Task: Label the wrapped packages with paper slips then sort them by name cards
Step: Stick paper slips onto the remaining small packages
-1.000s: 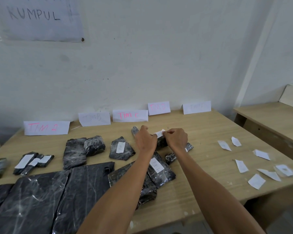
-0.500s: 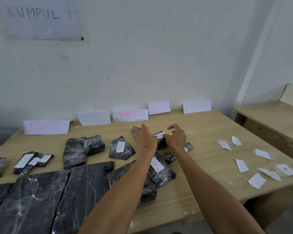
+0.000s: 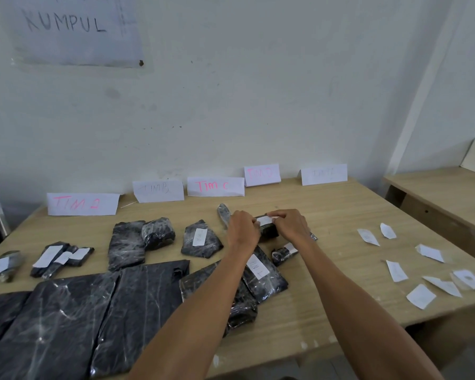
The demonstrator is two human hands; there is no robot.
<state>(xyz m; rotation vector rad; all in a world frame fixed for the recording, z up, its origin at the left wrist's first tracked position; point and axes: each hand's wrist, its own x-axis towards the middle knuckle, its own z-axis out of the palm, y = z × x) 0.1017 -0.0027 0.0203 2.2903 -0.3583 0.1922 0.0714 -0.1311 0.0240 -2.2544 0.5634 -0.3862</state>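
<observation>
Left hand (image 3: 242, 229) and right hand (image 3: 291, 226) seemingly pinch slip (image 3: 265, 221) on package (image 3: 269, 232).

A wall sheet (image 3: 74, 31) reads KUMPUL; a second table (image 3: 444, 198) stands right.

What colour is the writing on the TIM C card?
Pink on the white card, head view.

1. Wall sheet (image 3: 74, 31): "KUMPUL", dark handwriting; the line above it is cut off by the frame.
2. First name card (image 3: 83, 204), far left: "TIM 2", pink.
3. Second name card (image 3: 158, 191): faint, reads as "TIM B".
4. Third name card (image 3: 215, 186): "TIM C", pink.
5. Fourth name card (image 3: 262, 174) and fifth name card (image 3: 324, 174): washed out, not legible.
6. Label slip (image 3: 257, 266) on flat package (image 3: 266, 286): "TIM", last character unclear.
7. Paper slip (image 3: 265, 221) on small package (image 3: 269, 231): writing not legible.
</observation>
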